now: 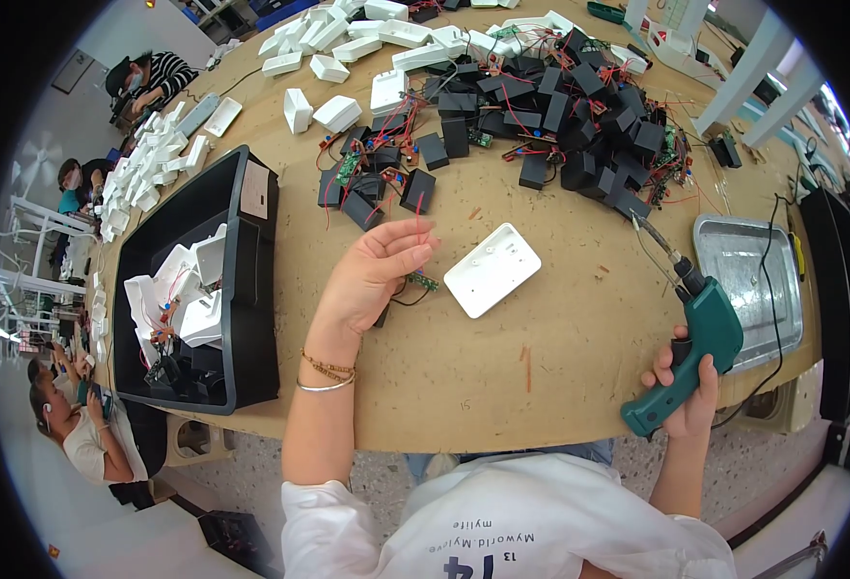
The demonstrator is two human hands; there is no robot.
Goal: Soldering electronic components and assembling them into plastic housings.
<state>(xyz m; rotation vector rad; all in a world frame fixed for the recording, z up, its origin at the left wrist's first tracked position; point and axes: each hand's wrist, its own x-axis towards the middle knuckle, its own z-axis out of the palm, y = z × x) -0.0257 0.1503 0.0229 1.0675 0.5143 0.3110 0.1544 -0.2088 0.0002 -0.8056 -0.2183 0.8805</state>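
My left hand (377,267) is closed in a pinch on a thin red wire (419,210) that sticks up between its fingertips. Partly hidden below that hand are a small green circuit board (422,281) and a dark cable. My right hand (684,391) is wrapped round the handle of a green soldering gun (700,343), whose metal tip points up and left toward the black pile. Between the hands a white plastic casing (493,270) lies on the table with its hollow side up, touched by neither hand.
Black boxes (541,96) with wires and circuit boards are heaped at the back, beside white casings (338,39). At the left stands a black bin (261,338) holding white casings and wired parts. A metal tray (767,289) and black cord (770,261) lie right. Other people sit far left.
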